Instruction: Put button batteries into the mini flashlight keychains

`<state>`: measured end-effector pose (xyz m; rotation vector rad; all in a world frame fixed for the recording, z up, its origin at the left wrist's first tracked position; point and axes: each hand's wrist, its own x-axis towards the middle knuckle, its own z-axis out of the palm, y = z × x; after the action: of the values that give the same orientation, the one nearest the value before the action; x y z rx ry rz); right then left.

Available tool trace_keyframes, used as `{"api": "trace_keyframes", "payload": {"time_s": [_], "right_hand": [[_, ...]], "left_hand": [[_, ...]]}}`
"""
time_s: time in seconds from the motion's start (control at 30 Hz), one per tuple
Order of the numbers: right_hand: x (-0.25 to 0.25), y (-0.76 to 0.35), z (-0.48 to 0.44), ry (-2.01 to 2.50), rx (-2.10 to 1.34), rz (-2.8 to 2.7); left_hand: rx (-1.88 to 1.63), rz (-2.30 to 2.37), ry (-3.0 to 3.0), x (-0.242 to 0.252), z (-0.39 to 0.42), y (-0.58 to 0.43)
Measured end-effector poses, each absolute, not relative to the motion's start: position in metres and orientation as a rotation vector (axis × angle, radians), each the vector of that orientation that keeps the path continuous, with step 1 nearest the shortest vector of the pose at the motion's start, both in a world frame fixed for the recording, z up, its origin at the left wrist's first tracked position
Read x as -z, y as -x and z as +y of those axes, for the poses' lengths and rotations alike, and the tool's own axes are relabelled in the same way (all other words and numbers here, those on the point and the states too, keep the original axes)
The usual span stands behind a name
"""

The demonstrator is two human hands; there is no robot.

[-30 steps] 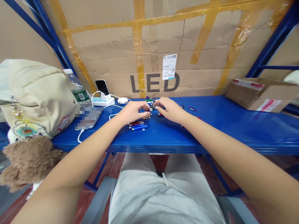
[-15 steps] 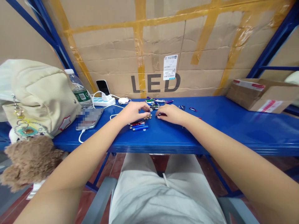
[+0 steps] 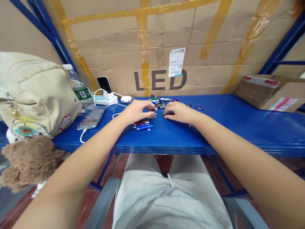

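Observation:
My left hand (image 3: 139,111) rests on the blue tabletop, thumb and index finger apart beside a small cluster of button cells (image 3: 152,116). One more silvery round cell (image 3: 156,109) lies close to its index fingertip. Across from it, my right hand (image 3: 179,112) curls its fingers around a slim dark red tube (image 3: 170,113), mostly hidden by them. Just below the left hand lie blue pen-sized tubes (image 3: 145,127) and red tubes (image 3: 141,123) with silver ends. Behind both hands is a pile of mixed coloured tubes and clips (image 3: 160,101).
A phone (image 3: 95,118) on a cable, a power strip (image 3: 106,99), a water bottle (image 3: 81,87) and a beige bag (image 3: 40,89) stand at left. A purple clip (image 3: 200,107) lies right of my hands; an open carton (image 3: 269,92) sits farther right. A large cardboard box (image 3: 114,47) backs the table.
The view has shifted slightly. My right hand has drawn a little away from the left, and the dark red tube in its fingers shows more clearly. The left hand stays by the cells.

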<state>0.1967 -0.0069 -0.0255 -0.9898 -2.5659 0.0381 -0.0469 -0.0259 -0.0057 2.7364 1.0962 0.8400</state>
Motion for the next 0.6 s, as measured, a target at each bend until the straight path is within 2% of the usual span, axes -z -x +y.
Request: {"api": "trace_keyframes", "payload": {"time_s": [0.4,0.6], "right_hand": [[0.0256,-0.1919,-0.0092,0.944,-0.022,-2.415],[0.0259,-0.188,-0.0102,0.939,-0.059,-2.516]], "left_hand": [[-0.836,0.985,-2.793,0.0093,-0.0226,0.0464],[-0.843,0.979,-2.796,0.0097,-0.0221,0.047]]}}
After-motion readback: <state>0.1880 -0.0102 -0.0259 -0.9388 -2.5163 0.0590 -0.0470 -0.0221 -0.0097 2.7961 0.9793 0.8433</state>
